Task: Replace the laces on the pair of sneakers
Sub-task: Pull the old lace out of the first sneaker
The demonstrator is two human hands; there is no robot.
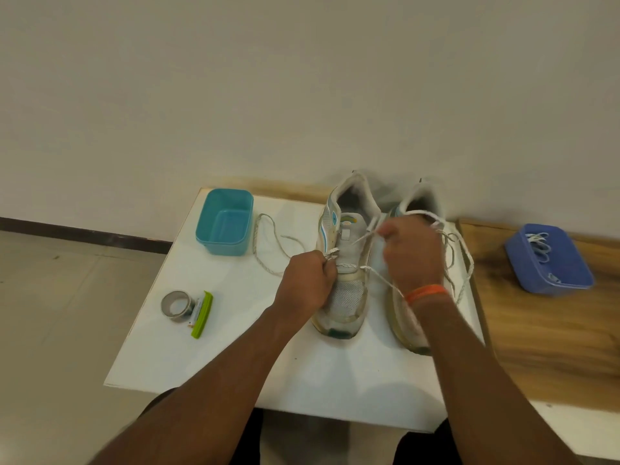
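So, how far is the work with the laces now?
Early. The left sneaker has lace only through its lowest eyelets; left hand and right hand each pinch a lace end. Upper eyelets remain. The right sneaker is mostly hidden.

A big plain wall (302,78) fills the top half of the picture. It is a soft cream color. At the left, a dark strip (84,234) runs along the bottom of the wall. Under it is a pale tiled floor (60,313). In the middle sits a white table top (208,357). At the right is a brown wooden top (543,333).
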